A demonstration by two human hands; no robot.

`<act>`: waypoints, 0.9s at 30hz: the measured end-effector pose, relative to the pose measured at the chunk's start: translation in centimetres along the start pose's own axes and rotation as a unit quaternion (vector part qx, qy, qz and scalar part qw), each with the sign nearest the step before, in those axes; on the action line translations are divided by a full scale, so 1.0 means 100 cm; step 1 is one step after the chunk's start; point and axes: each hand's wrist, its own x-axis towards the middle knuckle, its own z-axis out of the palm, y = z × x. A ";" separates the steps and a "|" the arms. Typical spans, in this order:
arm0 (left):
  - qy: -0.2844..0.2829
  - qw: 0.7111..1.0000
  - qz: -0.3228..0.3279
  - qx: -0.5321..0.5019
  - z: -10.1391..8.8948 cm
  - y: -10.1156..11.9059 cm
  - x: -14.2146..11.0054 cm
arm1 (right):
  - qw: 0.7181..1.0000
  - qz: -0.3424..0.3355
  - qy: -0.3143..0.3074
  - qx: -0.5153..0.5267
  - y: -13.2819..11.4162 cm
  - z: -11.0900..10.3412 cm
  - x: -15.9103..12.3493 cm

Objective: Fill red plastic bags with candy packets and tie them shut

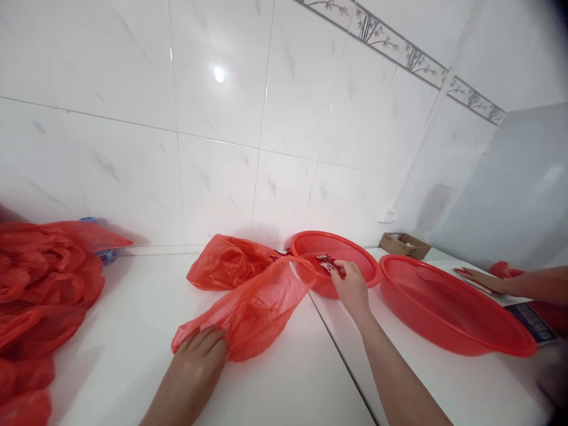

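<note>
My left hand (197, 358) is closed on the near left end of a thin red plastic bag (261, 313), which lies on the white table with its mouth toward the right. Over the rim of a round red mesh basket (337, 238) reaches my right hand (352, 287), fingers pinched on a small red-and-white packet (329, 267). Another small packet (323, 257) shows just beside it; whether the hand holds that one too, I cannot tell. Behind the first bag rests a second red plastic bag (231, 263), crumpled and bulging.
At the left lies a big heap of red bags (39, 284). To the right stands a larger red basket (457, 302), with a cardboard box (403, 244) behind it. A co-worker's hand (486, 280) rests on the table near a dark scale (530, 322). A tiled wall closes the back.
</note>
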 end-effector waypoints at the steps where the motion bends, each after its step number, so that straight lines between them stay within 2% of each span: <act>1: 0.006 1.000 0.007 0.022 -0.002 -0.003 -0.003 | 0.996 -0.035 0.003 -0.080 0.003 -0.003 0.000; 3: 0.039 0.998 0.000 0.048 -0.006 -0.005 -0.010 | 0.973 -0.089 -0.033 -0.208 0.005 -0.007 -0.002; 4: 0.053 0.997 -0.012 0.055 -0.007 -0.004 -0.013 | 0.964 -0.101 -0.062 -0.236 0.006 -0.009 -0.006; 6: 0.075 0.994 -0.058 0.062 -0.008 -0.002 -0.017 | 0.957 -0.112 -0.103 -0.249 0.005 -0.011 -0.016; 9: 0.085 0.979 -0.179 0.039 -0.004 -0.002 -0.020 | 0.948 -0.140 -0.125 -0.256 0.003 -0.015 -0.041; 13: 0.062 0.926 -0.369 -0.054 0.004 -0.012 -0.021 | 0.939 -0.194 -0.114 -0.261 0.002 -0.029 -0.080; 17: 0.011 0.856 -0.489 -0.164 -0.004 -0.011 -0.015 | 0.935 -0.211 -0.113 -0.263 0.002 -0.051 -0.120; 19: -0.005 0.830 -0.524 -0.192 -0.013 -0.006 -0.011 | 0.933 -0.206 -0.124 -0.267 0.002 -0.063 -0.138; 22: -0.017 0.812 -0.542 -0.214 -0.024 0.001 -0.005 | 0.934 -0.190 -0.133 -0.273 0.001 -0.081 -0.163; 27: 0.038 0.789 -0.561 -0.248 -0.024 0.003 -0.007 | 0.934 -0.187 -0.132 -0.275 0.000 -0.108 -0.192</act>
